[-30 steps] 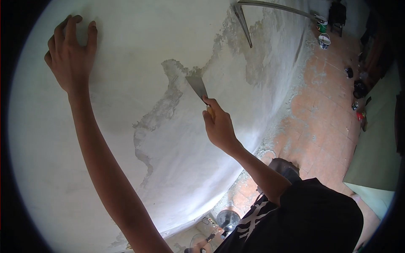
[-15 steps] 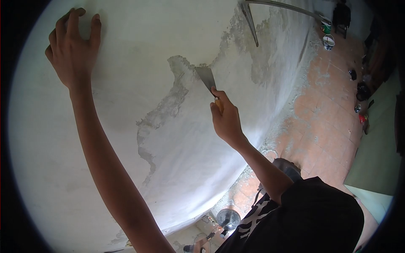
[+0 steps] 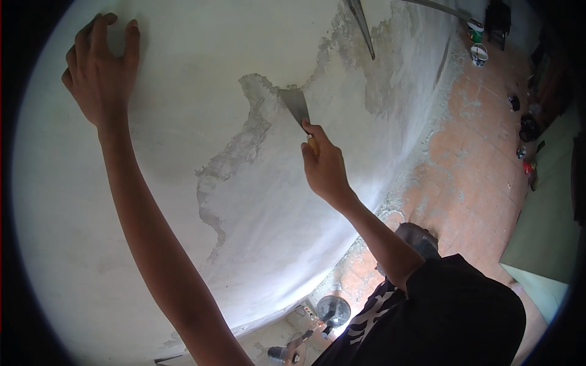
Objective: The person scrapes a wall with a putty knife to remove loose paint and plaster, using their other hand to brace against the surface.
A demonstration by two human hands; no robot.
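Observation:
Before me is a white wall (image 3: pixel 177 110) with a ragged grey patch (image 3: pixel 235 149) where the surface layer is gone. My right hand (image 3: pixel 326 168) is wrapped round the wooden handle of a putty knife (image 3: pixel 295 105). Its wide metal blade points up, and the blade's edge meets the wall at the border of the grey patch. High on the left, my left hand (image 3: pixel 104 76) rests against the wall with its fingers spread and slightly bent, holding nothing.
A thin metal bar (image 3: pixel 361 30) hangs near the wall at the top. Debris lies along the tiled floor (image 3: pixel 470 165). White buckets (image 3: pixel 479 56) stand at the far end, with a dark chair (image 3: pixel 497 24) behind. A round container (image 3: pixel 333 311) and a fan-like object (image 3: pixel 287 354) are below.
The view has shifted slightly. The putty knife and my right hand appear a little further up and left, the blade still at the patch's edge. My left hand keeps its place on the wall.

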